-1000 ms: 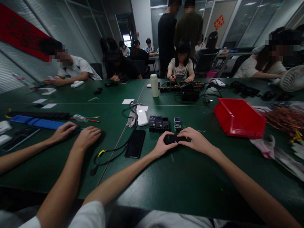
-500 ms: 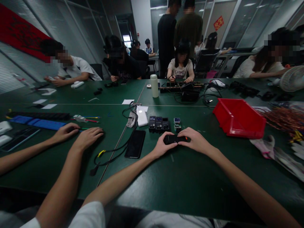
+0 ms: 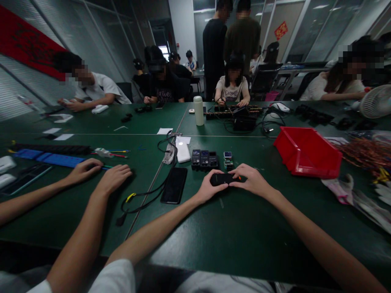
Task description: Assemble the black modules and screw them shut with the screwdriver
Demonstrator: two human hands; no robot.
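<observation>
My left hand (image 3: 206, 190) and my right hand (image 3: 253, 181) both grip a small black device (image 3: 222, 179) resting on the green table (image 3: 232, 232). Fingers of each hand close on one end of it. A tiny orange spot shows at its right end. Just beyond it stands a row of small black modules (image 3: 204, 158) and a little green circuit board (image 3: 227, 159).
A black phone (image 3: 174, 184) and a black cable (image 3: 139, 199) lie left of my hands, a white power bank (image 3: 182, 151) behind. A red bin (image 3: 307, 151) stands at right, wires (image 3: 366, 152) beyond. A neighbour's hands (image 3: 97, 175) rest at left. Other people sit around the table.
My hands stay on the black device almost unmoved. The neighbour's hands at left shift slightly. A seated person at the far side leans further right.
</observation>
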